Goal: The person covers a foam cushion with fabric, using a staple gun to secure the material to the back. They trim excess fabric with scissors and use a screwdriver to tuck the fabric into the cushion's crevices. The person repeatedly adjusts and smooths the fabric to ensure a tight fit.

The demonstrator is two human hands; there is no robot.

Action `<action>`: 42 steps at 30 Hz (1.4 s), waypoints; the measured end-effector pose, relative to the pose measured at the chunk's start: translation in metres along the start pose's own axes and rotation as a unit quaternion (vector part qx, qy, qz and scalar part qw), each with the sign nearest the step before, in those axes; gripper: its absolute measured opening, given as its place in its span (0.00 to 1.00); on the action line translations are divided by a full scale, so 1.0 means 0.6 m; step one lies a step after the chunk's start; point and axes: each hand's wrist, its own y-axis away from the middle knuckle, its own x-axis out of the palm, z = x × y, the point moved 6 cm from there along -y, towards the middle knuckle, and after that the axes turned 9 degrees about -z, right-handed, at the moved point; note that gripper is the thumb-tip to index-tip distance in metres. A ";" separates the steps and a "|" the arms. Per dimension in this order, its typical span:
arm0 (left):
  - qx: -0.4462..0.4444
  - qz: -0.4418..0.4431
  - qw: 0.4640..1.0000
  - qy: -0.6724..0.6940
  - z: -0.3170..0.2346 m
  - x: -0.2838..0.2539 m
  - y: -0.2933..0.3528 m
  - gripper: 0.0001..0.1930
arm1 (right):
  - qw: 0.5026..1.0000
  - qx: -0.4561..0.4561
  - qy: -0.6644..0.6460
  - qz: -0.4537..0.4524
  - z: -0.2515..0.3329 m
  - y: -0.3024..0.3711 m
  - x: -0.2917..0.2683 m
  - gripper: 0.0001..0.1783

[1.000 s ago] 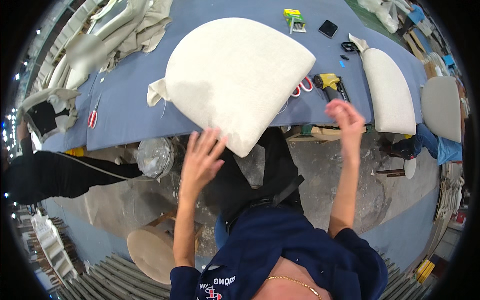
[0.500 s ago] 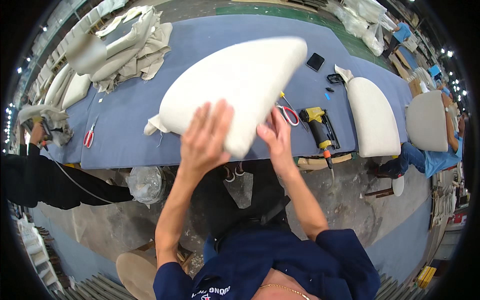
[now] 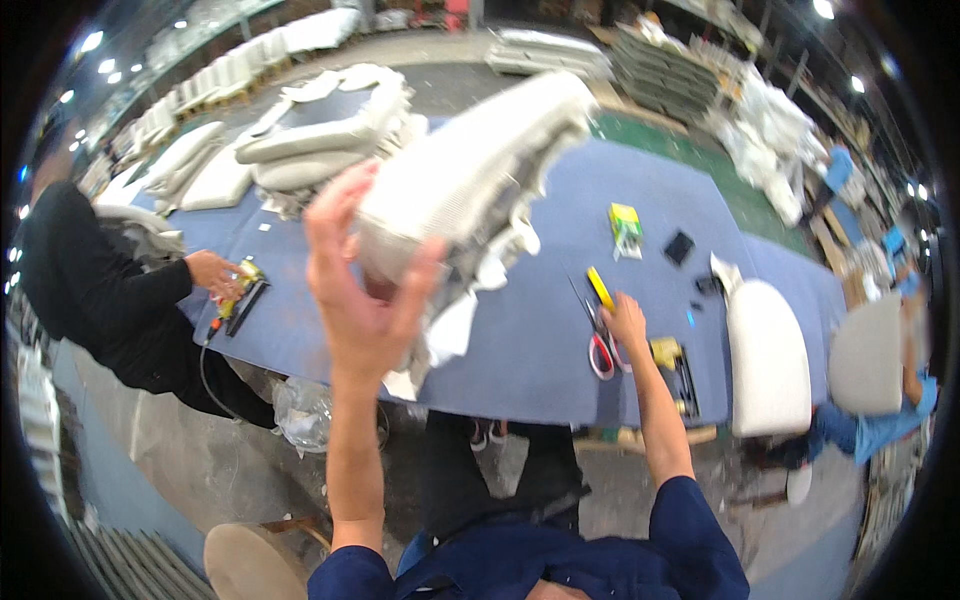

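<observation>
Head view, looking down: a thick cream fabric-covered cushion [image 3: 470,150] is tilted up over a blue-grey padded table [image 3: 520,375], its underside turned to the right; whether its lower edge rests there is unclear. The person's left hand [image 3: 368,275] grips the cushion's near end between thumb and fingers. The right hand [image 3: 626,318], to the cushion's right, is at a slim yellow tool [image 3: 600,287]; whether it has closed on it cannot be told.

The cushion's face looks smoothly covered; ragged fabric flaps [image 3: 455,325] hang loose on the underside, so that side appears unfinished.

Right of the cushion lie red-and-white-handled scissors [image 3: 601,357] beside the right hand, a yellow-and-black staple gun [image 3: 686,380] partly behind the forearm, a green-and-yellow packet [image 3: 626,232] and, farthest right, a second cream cushion [image 3: 770,360]. Left of it, a co-worker's hand [image 3: 212,272] is on another yellow-and-black tool [image 3: 243,300]. The raised cushion hides some of the table behind it.
</observation>
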 end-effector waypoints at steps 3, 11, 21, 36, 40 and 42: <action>-0.068 -0.035 0.987 0.144 0.021 0.050 0.017 0.33 | 0.998 -0.024 0.056 0.006 -0.011 -0.057 0.019 0.21; -0.005 -0.041 0.996 0.079 -0.013 0.048 0.010 0.32 | 0.877 0.017 -0.468 -0.106 0.056 -0.110 -0.240 0.16; -0.076 -0.093 0.992 0.050 -0.034 0.062 0.022 0.29 | 0.574 0.026 -0.807 -0.139 0.199 0.009 -0.470 0.25; -0.021 -0.145 0.989 0.010 -0.040 0.039 0.049 0.34 | 0.749 -0.458 -0.475 -0.063 0.604 0.048 -0.718 0.15; -0.019 -0.160 0.987 0.012 -0.030 0.036 0.043 0.33 | 0.712 -0.492 -0.477 -0.154 0.585 0.052 -0.831 0.23; -0.027 -0.164 0.986 0.022 -0.033 0.041 0.041 0.33 | 0.719 -0.463 -0.446 -0.265 0.547 0.043 -0.824 0.24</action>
